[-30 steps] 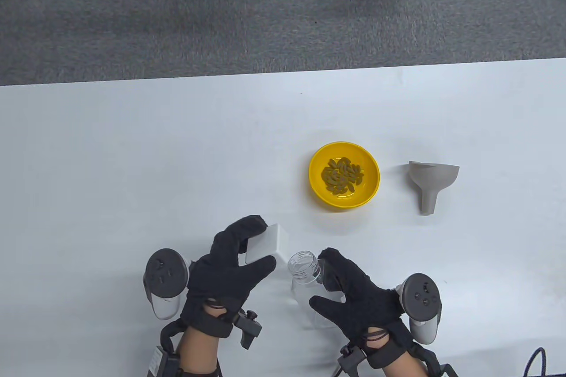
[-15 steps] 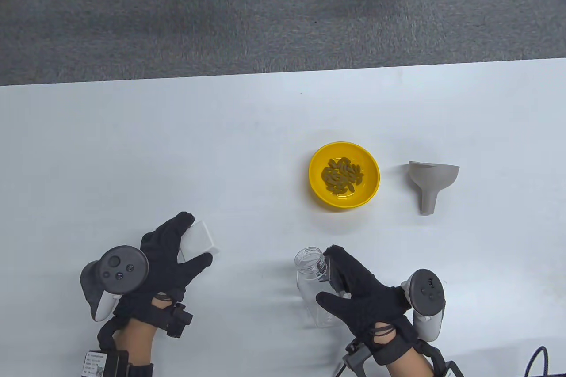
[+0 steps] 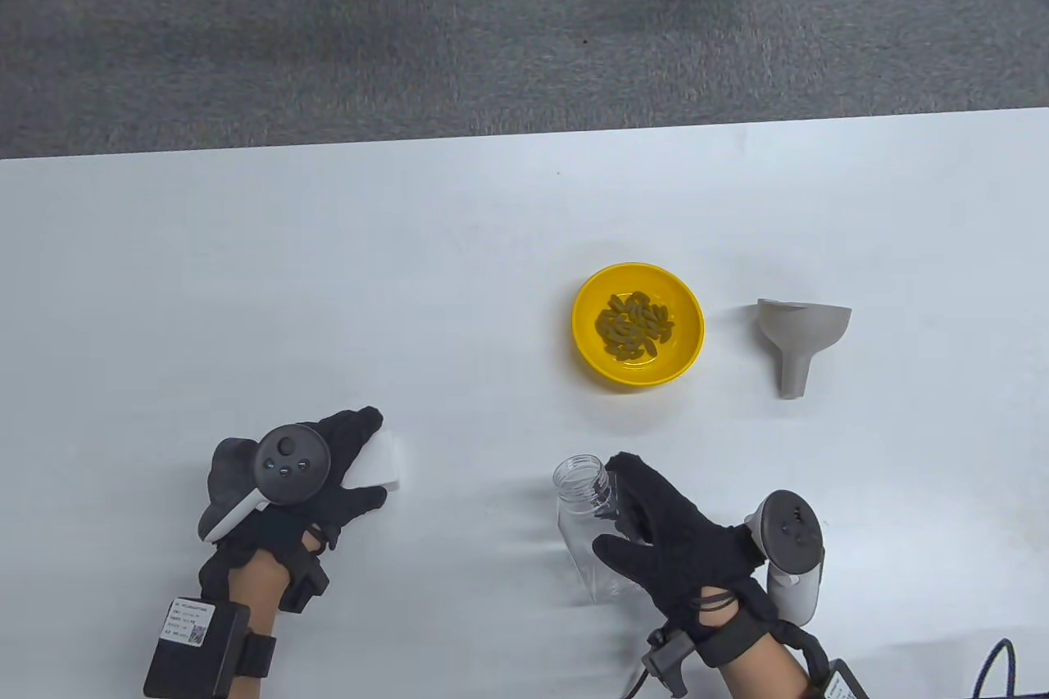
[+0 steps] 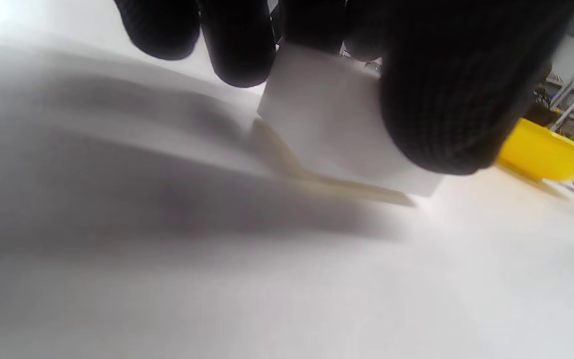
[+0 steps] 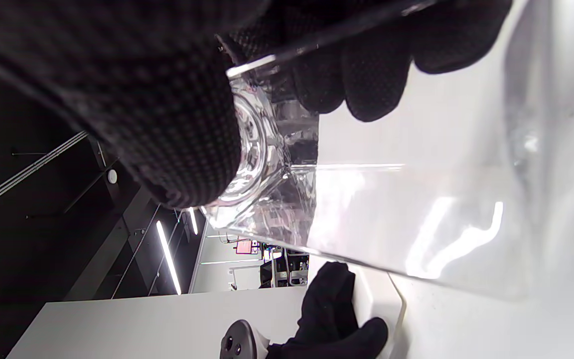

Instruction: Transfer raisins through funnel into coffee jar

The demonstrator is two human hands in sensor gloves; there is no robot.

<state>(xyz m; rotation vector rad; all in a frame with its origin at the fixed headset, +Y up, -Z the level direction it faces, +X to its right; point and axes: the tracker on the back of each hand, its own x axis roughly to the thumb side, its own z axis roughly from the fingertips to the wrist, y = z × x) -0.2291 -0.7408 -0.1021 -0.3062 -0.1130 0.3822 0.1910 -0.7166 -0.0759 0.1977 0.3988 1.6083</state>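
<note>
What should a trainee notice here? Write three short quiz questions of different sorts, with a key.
1. True or false: the funnel already sits in the mouth of the jar.
2. Which hand holds the white lid? A. left hand B. right hand C. neither
3. Fill in: the raisins lie in the yellow ____.

Key: 1 false, the funnel lies on its side on the table, right of the bowl. 2 A. 3 bowl.
</note>
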